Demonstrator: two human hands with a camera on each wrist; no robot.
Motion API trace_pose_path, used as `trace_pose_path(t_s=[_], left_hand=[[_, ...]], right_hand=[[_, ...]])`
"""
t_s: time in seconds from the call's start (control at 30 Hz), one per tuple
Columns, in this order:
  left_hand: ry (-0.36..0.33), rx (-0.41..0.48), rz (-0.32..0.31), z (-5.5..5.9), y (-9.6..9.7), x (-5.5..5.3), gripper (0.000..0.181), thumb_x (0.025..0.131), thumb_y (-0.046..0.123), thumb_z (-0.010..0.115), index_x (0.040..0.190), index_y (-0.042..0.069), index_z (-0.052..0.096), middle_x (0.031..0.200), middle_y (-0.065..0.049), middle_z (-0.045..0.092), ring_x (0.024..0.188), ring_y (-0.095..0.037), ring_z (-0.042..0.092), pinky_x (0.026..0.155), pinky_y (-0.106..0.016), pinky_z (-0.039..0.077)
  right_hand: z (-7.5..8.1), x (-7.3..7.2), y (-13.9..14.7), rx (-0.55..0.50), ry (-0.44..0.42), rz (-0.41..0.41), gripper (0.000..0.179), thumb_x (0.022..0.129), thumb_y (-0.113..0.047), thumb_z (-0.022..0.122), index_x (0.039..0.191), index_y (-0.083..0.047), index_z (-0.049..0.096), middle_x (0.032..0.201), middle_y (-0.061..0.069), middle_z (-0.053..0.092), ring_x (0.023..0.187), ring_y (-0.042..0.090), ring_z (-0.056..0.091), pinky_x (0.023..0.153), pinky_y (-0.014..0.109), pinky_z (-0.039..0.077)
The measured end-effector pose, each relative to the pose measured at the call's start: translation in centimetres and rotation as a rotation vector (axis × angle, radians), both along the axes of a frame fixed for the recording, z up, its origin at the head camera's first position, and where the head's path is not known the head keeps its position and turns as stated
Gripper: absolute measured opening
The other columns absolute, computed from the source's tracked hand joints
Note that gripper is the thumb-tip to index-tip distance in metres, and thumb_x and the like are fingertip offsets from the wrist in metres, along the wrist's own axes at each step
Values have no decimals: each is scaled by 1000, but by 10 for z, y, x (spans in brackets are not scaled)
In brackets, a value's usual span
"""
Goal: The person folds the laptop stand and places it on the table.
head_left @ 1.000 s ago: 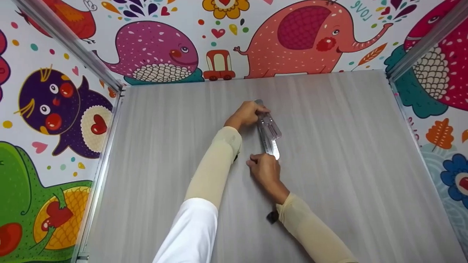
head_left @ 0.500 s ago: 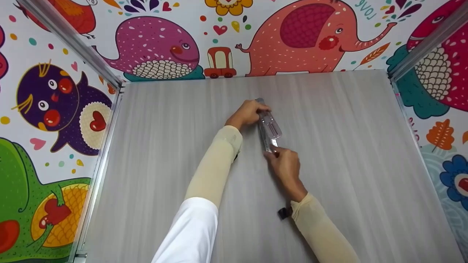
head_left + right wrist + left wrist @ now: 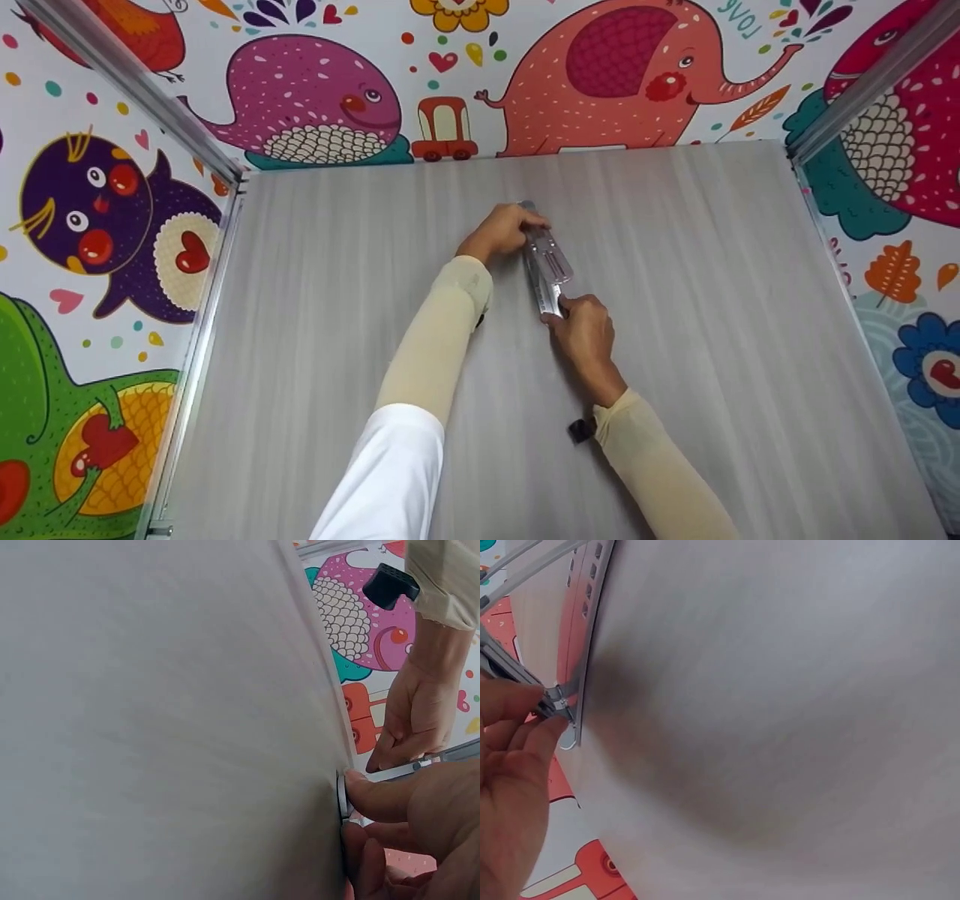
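A folding laptop stand (image 3: pixel 551 259) of silvery metal lies lengthwise on the table, its slotted rail (image 3: pixel 589 600) and slim struts partly spread apart. My left hand (image 3: pixel 501 229) holds the far end; in the left wrist view, thumb and fingers (image 3: pixel 534 733) pinch a grey strut close to a small hinge. At the near end my right hand (image 3: pixel 586 330) grips the tip of the rail between thumb and fingers. That tip shows as a thin silver edge (image 3: pixel 343 795) in the right wrist view, mostly covered by the fingers.
The grey wood-grain table (image 3: pixel 337 300) spreads around both hands. Printed cartoon walls (image 3: pixel 315 105) rise behind and at the sides, with metal corner posts (image 3: pixel 135 90). A small black device (image 3: pixel 581 430) sits at the right wrist.
My right hand has shifted right and slightly forward, and now grips the stand's near end, where its fingers had been just beside it. The left hand has kept its hold at the far end.
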State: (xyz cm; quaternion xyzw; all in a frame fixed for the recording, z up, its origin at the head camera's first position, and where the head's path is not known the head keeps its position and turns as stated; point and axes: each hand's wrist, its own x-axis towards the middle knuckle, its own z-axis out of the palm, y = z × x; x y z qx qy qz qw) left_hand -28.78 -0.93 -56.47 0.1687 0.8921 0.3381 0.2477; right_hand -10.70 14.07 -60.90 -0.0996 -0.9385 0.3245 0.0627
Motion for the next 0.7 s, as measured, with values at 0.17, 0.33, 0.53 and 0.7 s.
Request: trace_pose_path(t_s=[0.17, 0.33, 0.53, 0.7], left_hand=[[-38, 16, 13, 2, -2, -1, 59, 94, -13, 57, 133, 29, 69, 136, 7, 66, 118, -14, 58, 112, -35, 46], [-21, 43, 7, -2, -3, -2, 60, 92, -16, 56, 130, 27, 72, 134, 6, 67, 119, -13, 59, 112, -35, 45], [120, 111, -4, -13, -2, 1, 64, 85, -20, 49, 126, 22, 75, 140, 1, 66, 135, -13, 56, 117, -33, 40], [279, 185, 139, -28, -4, 19, 55, 87, -14, 54, 131, 15, 71, 143, -8, 63, 137, -21, 56, 117, -34, 40]], right_hand=[[-1, 1, -9, 23, 9, -4, 39, 70, -22, 94, 104, -9, 82, 90, 17, 73, 83, 36, 72, 71, 52, 55], [-3, 4, -14, 31, 21, 11, 31, 70, -25, 94, 96, -11, 83, 85, 15, 71, 78, 35, 70, 67, 52, 55], [-2, 0, -3, -41, -10, 24, 32, 72, -31, 93, 98, -16, 84, 86, 8, 76, 83, 29, 71, 70, 50, 55], [-1, -14, 16, -108, -6, 124, 28, 84, -30, 83, 104, -11, 82, 88, 5, 79, 81, 23, 71, 71, 43, 54]])
